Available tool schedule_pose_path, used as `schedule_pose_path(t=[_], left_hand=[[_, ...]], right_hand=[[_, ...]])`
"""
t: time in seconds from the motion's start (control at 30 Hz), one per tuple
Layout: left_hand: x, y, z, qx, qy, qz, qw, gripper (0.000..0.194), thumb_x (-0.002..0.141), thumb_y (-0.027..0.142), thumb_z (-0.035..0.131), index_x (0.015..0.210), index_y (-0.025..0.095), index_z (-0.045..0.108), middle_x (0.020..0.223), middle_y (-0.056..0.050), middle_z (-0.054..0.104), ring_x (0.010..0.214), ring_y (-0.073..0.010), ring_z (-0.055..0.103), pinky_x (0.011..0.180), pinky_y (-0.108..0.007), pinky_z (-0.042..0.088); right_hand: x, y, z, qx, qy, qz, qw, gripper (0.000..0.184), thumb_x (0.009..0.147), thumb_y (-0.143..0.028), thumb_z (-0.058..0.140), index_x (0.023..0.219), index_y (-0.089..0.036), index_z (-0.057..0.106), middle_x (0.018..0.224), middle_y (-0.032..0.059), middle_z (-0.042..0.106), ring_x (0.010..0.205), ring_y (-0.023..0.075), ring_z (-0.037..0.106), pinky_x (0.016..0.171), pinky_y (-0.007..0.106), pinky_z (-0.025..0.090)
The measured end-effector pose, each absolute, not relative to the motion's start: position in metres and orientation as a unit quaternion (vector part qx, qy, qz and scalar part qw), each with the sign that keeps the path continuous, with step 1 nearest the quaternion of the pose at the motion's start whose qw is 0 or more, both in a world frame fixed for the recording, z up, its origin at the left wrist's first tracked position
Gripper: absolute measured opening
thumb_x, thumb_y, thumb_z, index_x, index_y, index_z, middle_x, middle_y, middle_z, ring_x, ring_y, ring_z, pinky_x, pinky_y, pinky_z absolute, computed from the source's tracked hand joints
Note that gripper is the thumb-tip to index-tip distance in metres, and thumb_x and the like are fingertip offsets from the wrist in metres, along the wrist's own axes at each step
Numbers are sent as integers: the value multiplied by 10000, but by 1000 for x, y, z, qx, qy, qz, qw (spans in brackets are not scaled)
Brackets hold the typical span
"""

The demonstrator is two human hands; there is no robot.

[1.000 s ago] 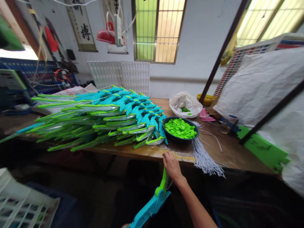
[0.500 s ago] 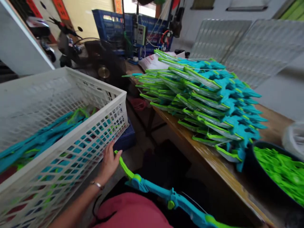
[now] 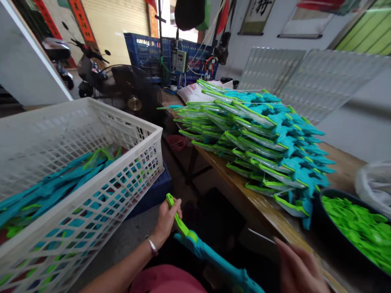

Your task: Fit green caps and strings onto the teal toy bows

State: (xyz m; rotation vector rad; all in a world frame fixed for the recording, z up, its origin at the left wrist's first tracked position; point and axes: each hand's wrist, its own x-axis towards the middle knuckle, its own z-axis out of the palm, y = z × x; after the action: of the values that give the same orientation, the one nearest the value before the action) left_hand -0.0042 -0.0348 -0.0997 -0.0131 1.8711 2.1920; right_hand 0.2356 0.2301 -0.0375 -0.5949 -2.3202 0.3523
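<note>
My left hand (image 3: 166, 221) is closed round the green tip of a teal and green toy bow (image 3: 207, 254) that lies across my lap. At the bottom right my right hand (image 3: 297, 268) is blurred; its fingers pinch a thin white string (image 3: 261, 236) that runs left from them. A big stack of bagged teal and green bows (image 3: 259, 138) lies on the wooden table (image 3: 244, 187) to the right of both hands. A white lattice basket (image 3: 91, 191) holding more teal bows stands just left of my left hand.
A dark bowl of green plastic pieces (image 3: 357, 228) sits at the table's right end beside a plastic bag (image 3: 374, 183). Clear trays (image 3: 317, 81) lean on the wall. A black fan (image 3: 130, 89), blue crates (image 3: 149, 49) and a scooter (image 3: 82, 61) stand behind.
The view swung left from the table to the basket. My left hand left the basket's side and closed on the bow's green tip. My right hand came into view with a string.
</note>
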Motion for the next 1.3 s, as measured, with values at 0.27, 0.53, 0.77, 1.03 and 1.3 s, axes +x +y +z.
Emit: schedule_pose_path(t=[0.27,0.53,0.77,1.03,1.3], left_hand=[[28,-13,-51,187,544,785,230,183,851,314,708,950,184,626,628,37,613,577,-143,563,605,-275,458],[25,-26,-41,299,427,809,270,158,810,161,791,746,172,647,680,7,614,682,-153,540,688,-299,430],[29,-24,-40,334,407,804,277,197,811,186,815,712,172,646,703,-10,632,691,-161,544,696,-317,428],[35,-28,-30,337,437,788,273,244,867,211,780,678,168,632,654,8,612,646,-123,521,666,-263,423],[36,-31,-26,330,450,782,278,251,849,263,796,674,164,644,660,1,626,622,-120,543,628,-243,428]], right_hand=[[121,114,45,59,-878,285,380,285,1000,-62,528,1146,-212,722,899,35,590,684,91,620,565,170,481],[135,94,51,85,-901,177,387,288,1020,-86,447,1173,-145,684,819,39,563,624,101,575,527,188,448],[137,87,58,88,-901,123,406,271,1051,-117,417,1146,-116,671,791,49,583,614,111,587,510,190,454],[137,82,54,65,-896,165,407,239,1034,-97,453,1139,-125,666,841,60,607,652,113,614,557,192,499],[137,78,54,52,-899,169,400,238,1052,-124,450,1111,-139,680,817,44,608,648,104,626,573,177,512]])
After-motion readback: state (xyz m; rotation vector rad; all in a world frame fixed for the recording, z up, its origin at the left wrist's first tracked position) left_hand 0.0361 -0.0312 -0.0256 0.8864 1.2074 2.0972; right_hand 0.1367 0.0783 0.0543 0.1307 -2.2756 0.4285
